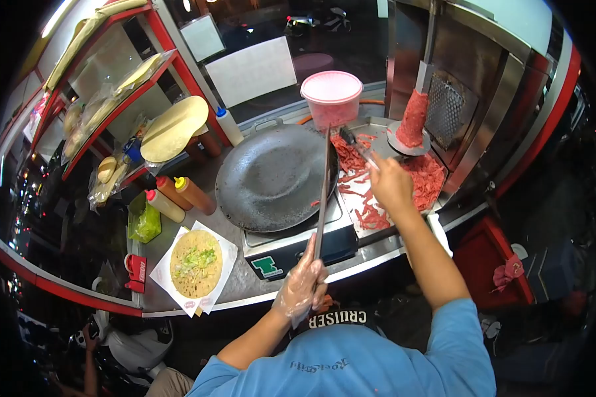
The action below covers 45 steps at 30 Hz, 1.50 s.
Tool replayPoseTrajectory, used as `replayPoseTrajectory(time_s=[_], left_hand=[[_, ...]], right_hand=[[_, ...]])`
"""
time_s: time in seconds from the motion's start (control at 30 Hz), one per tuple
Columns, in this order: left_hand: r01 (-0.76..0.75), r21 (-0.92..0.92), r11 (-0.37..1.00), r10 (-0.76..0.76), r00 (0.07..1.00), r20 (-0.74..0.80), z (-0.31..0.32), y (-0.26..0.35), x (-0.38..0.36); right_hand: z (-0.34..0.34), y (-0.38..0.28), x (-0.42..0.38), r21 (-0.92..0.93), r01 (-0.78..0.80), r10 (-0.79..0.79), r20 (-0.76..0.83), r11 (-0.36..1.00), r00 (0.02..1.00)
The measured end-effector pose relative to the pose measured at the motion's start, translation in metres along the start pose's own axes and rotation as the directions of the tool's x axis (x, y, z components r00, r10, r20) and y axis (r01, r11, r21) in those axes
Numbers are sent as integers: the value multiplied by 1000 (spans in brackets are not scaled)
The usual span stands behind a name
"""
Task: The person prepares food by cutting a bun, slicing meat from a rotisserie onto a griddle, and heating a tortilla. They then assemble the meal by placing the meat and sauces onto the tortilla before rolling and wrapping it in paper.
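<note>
- A street-food stall counter [245, 284] at night, seen from above; the round dark griddle [275, 175] sits at its middle, its surface bare save for a stray shred near the right rim.
- Left hand [302, 286], in a clear plastic glove, is clenched round the handle of a long knife [322, 198] in front of the griddle; the blade runs away from the person, its tip reaching the griddle's far right rim, long axis near upright in the frame.
- Right hand [391, 184], bare, is closed on tongs [357, 147] that point up-left from it, over the red meat strips [367, 198] spread on the steel tray [377, 228] right of the griddle.
- Beyond the tray a red meat spit [414, 119] stands before a mesh burner [447, 102]; a pink lidded tub [332, 98] sits behind the griddle.
- Left of the griddle: three sauce bottles [179, 196], then a flatbread topped with greens [195, 263] on paper at the counter's front edge.
- Red shelves [112, 92] with stacked flatbreads close the left side; a dark street lies beyond the glass.
</note>
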<state>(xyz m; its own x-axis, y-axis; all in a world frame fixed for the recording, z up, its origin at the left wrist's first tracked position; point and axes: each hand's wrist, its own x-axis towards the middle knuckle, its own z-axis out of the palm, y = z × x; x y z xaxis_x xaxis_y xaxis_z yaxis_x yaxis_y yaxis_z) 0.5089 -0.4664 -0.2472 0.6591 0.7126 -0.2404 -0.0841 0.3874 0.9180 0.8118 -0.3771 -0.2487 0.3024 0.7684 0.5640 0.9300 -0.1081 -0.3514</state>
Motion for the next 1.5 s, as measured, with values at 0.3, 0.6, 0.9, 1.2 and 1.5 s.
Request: replayPoseTrajectory(time_s=[0.3,0.6,0.9,1.2,1.5], left_hand=[[-22,5,1000,23,928,-372,-29,-1,-64],[116,97,989,-94,974,-206,42,-20,-25],[-6,416,909,34,998,-59,90,-36,133],[-12,397,918,-42,991,126,39,-36,140],[-215,496,841,261,965,-25,-59,130,-55]], right_hand=[[-75,-71,-84,263,186,-260,282,947,923],[-55,68,-33,125,-159,147,106,979,984],[-39,128,-54,-174,7,12,105,985,994],[-125,132,-130,556,-179,493,-488,812,720],[-9,171,-337,-78,-629,576,500,773,646]])
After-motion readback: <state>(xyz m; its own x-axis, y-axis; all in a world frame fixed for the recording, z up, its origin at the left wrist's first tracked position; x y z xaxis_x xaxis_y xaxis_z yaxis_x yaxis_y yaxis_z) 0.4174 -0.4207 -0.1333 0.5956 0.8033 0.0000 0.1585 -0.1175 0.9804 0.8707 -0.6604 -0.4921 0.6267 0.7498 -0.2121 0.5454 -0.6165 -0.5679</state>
